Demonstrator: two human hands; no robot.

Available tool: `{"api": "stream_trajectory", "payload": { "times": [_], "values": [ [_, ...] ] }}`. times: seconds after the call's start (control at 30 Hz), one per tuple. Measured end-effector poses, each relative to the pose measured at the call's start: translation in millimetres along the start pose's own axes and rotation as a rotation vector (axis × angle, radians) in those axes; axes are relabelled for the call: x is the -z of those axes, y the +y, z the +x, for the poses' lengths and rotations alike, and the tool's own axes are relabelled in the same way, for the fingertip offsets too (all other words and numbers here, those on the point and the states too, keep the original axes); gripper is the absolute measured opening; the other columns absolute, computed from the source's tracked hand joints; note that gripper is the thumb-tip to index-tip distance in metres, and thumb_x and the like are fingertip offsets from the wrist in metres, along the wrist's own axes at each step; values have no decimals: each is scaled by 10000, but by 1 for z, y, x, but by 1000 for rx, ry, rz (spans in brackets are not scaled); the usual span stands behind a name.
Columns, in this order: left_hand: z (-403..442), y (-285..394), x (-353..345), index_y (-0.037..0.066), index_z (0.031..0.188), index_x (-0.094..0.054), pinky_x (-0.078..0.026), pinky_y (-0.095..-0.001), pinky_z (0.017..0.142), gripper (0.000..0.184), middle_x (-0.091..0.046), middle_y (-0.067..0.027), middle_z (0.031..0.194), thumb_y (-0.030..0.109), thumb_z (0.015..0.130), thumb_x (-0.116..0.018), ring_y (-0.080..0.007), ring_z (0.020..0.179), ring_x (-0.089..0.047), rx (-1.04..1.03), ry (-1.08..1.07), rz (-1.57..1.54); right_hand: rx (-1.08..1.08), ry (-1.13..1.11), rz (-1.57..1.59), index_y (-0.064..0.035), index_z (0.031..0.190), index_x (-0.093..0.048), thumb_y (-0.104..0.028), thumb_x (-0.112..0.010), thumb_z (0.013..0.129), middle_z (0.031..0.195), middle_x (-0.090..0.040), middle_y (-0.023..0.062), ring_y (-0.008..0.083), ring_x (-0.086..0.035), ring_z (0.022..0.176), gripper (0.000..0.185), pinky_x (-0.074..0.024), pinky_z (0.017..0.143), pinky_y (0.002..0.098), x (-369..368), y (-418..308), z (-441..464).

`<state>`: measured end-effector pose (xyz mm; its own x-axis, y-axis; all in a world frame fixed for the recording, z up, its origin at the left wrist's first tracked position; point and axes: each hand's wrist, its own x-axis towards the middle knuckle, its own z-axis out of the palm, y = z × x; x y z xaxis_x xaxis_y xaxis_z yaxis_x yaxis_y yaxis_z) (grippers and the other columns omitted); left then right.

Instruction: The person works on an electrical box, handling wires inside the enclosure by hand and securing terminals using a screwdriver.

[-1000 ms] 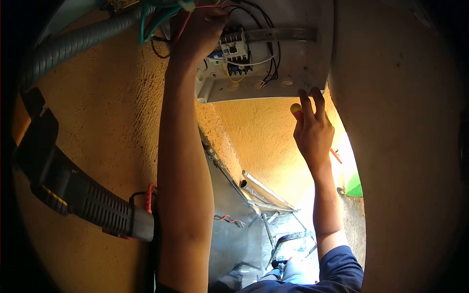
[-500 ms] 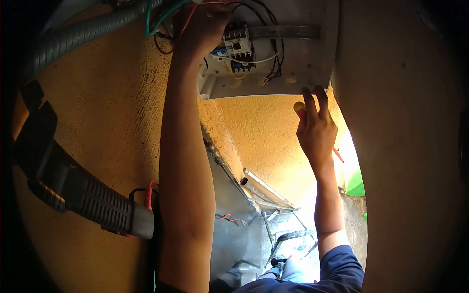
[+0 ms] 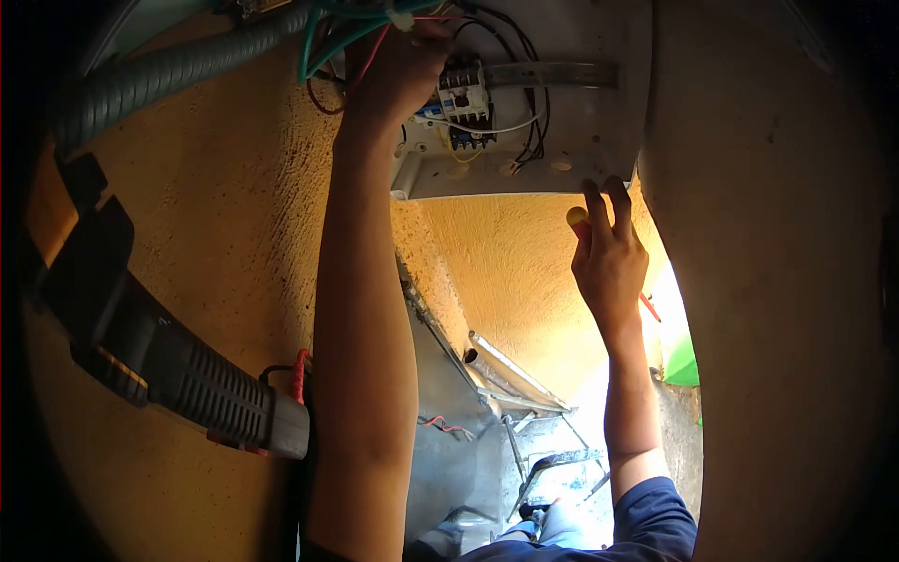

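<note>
View shift: the open box (image 3: 585, 117) is sitting slightly lower and farther right in view than half a second ago; the black ribbed piece (image 3: 225, 389) is sliding across with it, so your head is probably moving, not the box
Left hand (image 3: 398, 84): you are reaching into the upper left of the box, just beside the white component (image 3: 464, 92); your fingertips are hiding in shadow among wires, so cannot tell whether the fingers are pinching anything
Red wire (image 3: 373, 64): is running past that hand, with green wires (image 3: 323, 51) hanging near and showing more than before
Right hand (image 3: 611, 276): you are holding the same pose; two fingers (image 3: 622, 214) are standing apart, pointing up at the box's lower rim and seemingly touching it
Yellow-ended tool (image 3: 577, 217): is staying clamped low in your right hand, below the rim
Meaning: you are keeping both positions; judging by this, only the viewpoint is changing, no wiring difference is showing
</note>
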<state>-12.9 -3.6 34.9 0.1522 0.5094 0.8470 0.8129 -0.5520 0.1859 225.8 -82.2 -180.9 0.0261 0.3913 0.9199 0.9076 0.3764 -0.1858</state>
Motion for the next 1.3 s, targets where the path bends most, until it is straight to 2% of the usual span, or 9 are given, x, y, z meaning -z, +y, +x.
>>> {"api": "stream_trajectory", "payload": {
  "times": [0.33,0.43,0.53,0.6,0.73,0.8,1.03,1.2,1.3],
  "values": [
    [-2,14,6,68,1129,-772,-540,-344,863,268,-766,-87,1061,210,902,-782,-184,966,-713,121,-45,-28,1,-17,-11,-136,1324,-640,-161,-720,929,1377,-585,122,263,-721,892,404,-617,617,336,0,1,0],
    [-2,21,3,60,1136,-771,-545,-340,864,302,-770,-85,1077,232,890,-803,-177,966,-717,150,77,-208,4,-1,-6,-131,1322,-643,-164,-714,936,1374,-590,126,258,-721,893,393,-616,614,334,-1,1,0],
    [2,2,-3,46,1129,-769,-553,-329,862,301,-777,-77,1067,227,892,-806,-168,941,-724,108,36,-228,-9,-13,8,-126,1322,-644,-163,-712,938,1373,-594,127,258,-721,894,391,-616,613,334,0,0,0],
    [4,-2,-4,36,1120,-768,-560,-320,855,266,-783,-80,1025,182,899,-789,-167,918,-730,-56,43,-243,-6,-15,2,-124,1323,-643,-161,-714,935,1373,-594,127,258,-721,893,396,-616,614,334,1,0,0],
    [10,-6,0,55,1131,-773,-561,-317,875,245,-789,-78,1034,150,905,-773,-169,932,-734,-183,-19,-120,1,-10,7,-122,1325,-642,-156,-723,925,1372,-592,127,258,-720,891,410,-617,619,333,1,0,0],
    [3,4,-1,75,1140,-779,-563,-313,871,236,-791,-72,1043,131,911,-757,-166,936,-735,-89,54,18,1,-12,12,-122,1325,-642,-156,-724,923,1373,-591,127,258,-720,892,412,-617,621,335,0,1,0],
    [7,-10,-24,99,1114,-796,-569,-317,855,207,-794,-71,1022,159,922,-750,-154,915,-735,-47,138,-46,1,-6,9,-120,1319,-644,-154,-727,920,1378,-588,122,261,-721,888,409,-619,629,345,2,0,0],
    [2,-7,-30,107,1107,-802,-557,-319,824,192,-795,-70,995,173,945,-722,-155,883,-731,106,135,-150,-1,-27,-4,-124,1326,-641,-162,-723,925,1379,-589,121,262,-722,901,412,-619,628,343,4,0,0],
    [-1,1,-18,93,1107,-798,-542,-320,823,196,-787,-88,997,178,949,-718,-153,895,-722,61,159,-77,-4,-28,1,-125,1332,-638,-167,-721,928,1379,-589,122,265,-722,913,414,-619,629,341,4,-1,0]
  ]
}}
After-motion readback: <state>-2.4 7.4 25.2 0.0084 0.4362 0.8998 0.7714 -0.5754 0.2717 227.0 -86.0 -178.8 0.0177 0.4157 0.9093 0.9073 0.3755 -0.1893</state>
